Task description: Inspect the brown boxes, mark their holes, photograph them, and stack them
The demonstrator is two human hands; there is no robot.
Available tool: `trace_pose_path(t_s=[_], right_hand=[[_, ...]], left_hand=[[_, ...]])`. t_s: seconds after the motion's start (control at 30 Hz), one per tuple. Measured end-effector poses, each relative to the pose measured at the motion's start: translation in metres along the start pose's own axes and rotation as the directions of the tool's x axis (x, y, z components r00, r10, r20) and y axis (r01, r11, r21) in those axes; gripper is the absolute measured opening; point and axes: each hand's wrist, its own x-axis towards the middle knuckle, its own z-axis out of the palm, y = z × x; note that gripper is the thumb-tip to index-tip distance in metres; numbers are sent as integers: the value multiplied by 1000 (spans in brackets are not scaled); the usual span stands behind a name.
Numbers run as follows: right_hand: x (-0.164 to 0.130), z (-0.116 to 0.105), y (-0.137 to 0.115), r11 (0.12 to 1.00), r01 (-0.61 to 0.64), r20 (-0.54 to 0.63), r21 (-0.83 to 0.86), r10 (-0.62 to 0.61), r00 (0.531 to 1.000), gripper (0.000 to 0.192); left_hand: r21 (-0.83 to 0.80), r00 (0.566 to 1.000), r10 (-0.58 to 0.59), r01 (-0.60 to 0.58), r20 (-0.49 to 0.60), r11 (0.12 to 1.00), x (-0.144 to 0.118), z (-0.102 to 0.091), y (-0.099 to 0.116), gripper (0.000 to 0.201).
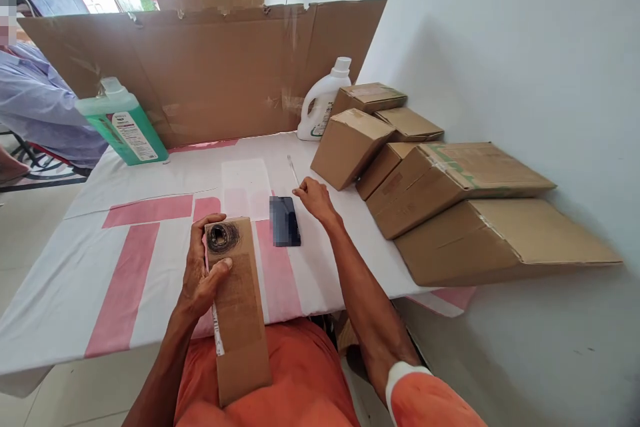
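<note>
My left hand (203,273) grips a narrow cardboard box (243,327) by its left side, thumb on the top face. The box rests partly on my lap and tilts up against the table edge. Near its far end, a dark scribbled ring (225,237) surrounds what looks like a hole. Over the table, my right hand (315,200) is closed, its fingers pinched around a thin whitish pen (293,171) that points away from me. A dark phone (286,221) lies flat just left of that hand.
Several cardboard boxes (465,233) are piled along the table's right side by the wall. A white jug (325,103) and a green-liquid bottle (133,130) stand before an upright cardboard panel (225,73). One person (45,100) sits at left; another is behind the panel.
</note>
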Motion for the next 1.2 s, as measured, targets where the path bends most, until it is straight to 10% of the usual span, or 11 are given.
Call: trace_pose_path(t_s=[0.3,0.67,0.93,1.2], right_hand=[[-8,30,22,956,-138,20,-258,148,989,19],[-88,73,-4,957,-258,23,-131,263,964,82],[-107,53,30,916,-228,215,329,163,963,21],[-195,-1,25,251,-464,476,849,17,879,46]], left_hand=[[-7,1000,-16,16,-3,1000,-1,-2,-2,59],[-5,1000,-3,3,0,1000,-4,2,-2,64],[-28,1000,12,-12,-7,1000,-9,-2,0,65],[-15,997,46,-46,57,999,-8,-1,-4,70]])
